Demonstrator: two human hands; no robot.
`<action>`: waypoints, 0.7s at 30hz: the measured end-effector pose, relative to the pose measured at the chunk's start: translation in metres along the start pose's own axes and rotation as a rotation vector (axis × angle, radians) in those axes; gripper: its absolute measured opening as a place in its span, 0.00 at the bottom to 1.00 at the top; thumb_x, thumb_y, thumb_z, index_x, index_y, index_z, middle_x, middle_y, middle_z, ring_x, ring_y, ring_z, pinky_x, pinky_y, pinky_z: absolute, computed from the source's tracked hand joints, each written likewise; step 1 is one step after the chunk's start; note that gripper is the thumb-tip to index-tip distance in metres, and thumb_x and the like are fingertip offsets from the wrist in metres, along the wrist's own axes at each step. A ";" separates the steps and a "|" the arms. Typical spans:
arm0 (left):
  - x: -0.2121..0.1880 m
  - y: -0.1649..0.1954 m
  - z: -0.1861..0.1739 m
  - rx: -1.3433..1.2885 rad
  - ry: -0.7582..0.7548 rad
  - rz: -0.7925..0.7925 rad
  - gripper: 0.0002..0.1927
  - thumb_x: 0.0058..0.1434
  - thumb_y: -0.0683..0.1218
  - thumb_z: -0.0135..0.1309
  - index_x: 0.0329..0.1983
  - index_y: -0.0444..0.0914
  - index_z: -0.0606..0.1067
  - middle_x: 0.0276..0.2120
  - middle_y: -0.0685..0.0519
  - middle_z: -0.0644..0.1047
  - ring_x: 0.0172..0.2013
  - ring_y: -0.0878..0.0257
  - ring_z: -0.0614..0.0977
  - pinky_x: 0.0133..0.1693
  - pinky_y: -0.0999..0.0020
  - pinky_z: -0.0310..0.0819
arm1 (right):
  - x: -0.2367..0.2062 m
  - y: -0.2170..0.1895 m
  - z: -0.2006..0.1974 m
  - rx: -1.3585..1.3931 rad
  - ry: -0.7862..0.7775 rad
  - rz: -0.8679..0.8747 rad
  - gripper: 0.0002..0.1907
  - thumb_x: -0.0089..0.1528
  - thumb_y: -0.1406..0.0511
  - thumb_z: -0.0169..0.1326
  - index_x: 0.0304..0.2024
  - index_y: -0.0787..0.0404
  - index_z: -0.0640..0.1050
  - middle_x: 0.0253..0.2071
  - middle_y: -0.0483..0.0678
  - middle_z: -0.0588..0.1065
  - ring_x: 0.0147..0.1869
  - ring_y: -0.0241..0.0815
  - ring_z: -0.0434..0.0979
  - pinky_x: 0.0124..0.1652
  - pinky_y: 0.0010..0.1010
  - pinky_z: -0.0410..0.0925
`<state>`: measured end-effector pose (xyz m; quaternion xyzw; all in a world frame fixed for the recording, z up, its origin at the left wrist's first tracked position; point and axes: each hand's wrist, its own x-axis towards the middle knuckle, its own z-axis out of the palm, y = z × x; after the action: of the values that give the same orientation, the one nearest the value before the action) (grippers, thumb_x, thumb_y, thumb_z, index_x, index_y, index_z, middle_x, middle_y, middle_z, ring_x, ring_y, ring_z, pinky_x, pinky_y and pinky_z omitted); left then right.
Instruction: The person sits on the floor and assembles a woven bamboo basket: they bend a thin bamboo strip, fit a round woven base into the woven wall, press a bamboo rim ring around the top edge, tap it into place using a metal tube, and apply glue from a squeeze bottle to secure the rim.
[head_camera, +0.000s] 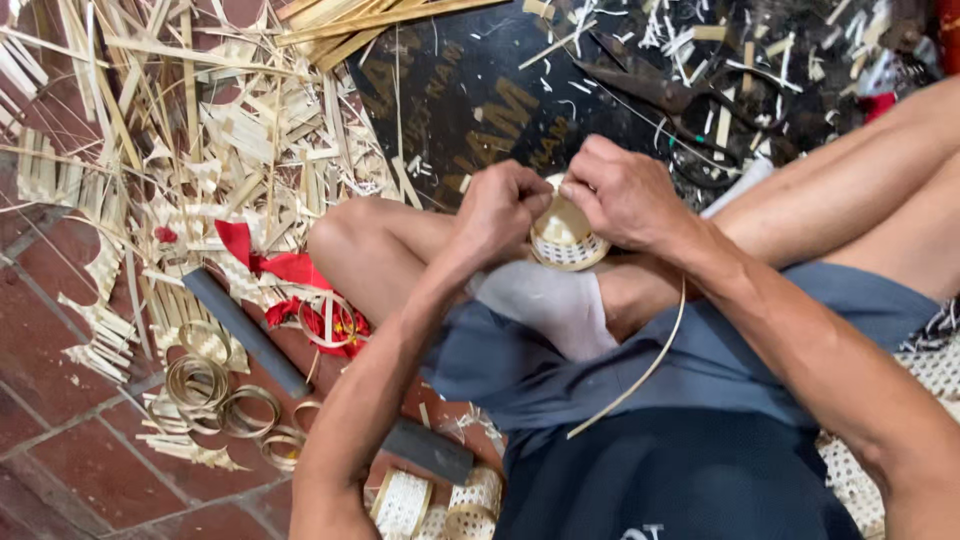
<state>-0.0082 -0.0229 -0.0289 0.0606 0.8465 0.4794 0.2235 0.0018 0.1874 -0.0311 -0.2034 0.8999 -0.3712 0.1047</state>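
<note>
Over the crossed legs, both hands work together: left hand (500, 212) clamps the small woven basket (563, 238) steady against the knee, right hand (625, 195) pinches its rim, feeding a long bamboo strip (640, 375) that trails down across the lap.

Single head cam, looks steeply down, close range. Hands (565, 205) sit just above frame centre, lap at 6 o'clock, tiled floor (60, 460) at 8, black board (460, 90) at 12. No second view.
</note>
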 end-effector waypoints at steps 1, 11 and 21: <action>0.001 0.002 -0.002 -0.104 -0.082 -0.109 0.08 0.56 0.42 0.63 0.38 0.34 0.83 0.27 0.46 0.82 0.27 0.61 0.82 0.30 0.64 0.76 | 0.002 0.003 0.001 0.000 -0.009 -0.006 0.07 0.63 0.64 0.60 0.34 0.62 0.79 0.36 0.52 0.73 0.37 0.56 0.77 0.35 0.43 0.69; 0.003 -0.005 -0.001 -0.141 -0.076 -0.159 0.07 0.62 0.43 0.61 0.38 0.32 0.82 0.23 0.54 0.81 0.24 0.71 0.80 0.26 0.71 0.74 | 0.009 0.042 -0.023 0.492 -0.322 0.295 0.11 0.64 0.65 0.57 0.43 0.65 0.84 0.33 0.44 0.81 0.36 0.29 0.77 0.37 0.24 0.71; -0.020 -0.019 0.000 -0.347 -0.030 -0.035 0.12 0.66 0.41 0.56 0.51 0.32 0.79 0.35 0.53 0.84 0.35 0.73 0.81 0.38 0.74 0.78 | 0.011 0.025 -0.036 0.205 -0.189 0.059 0.09 0.64 0.64 0.59 0.42 0.63 0.83 0.35 0.51 0.79 0.37 0.44 0.79 0.37 0.35 0.71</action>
<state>0.0118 -0.0395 -0.0386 0.0135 0.7485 0.6136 0.2513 -0.0271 0.2208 -0.0239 -0.1990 0.8491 -0.4368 0.2204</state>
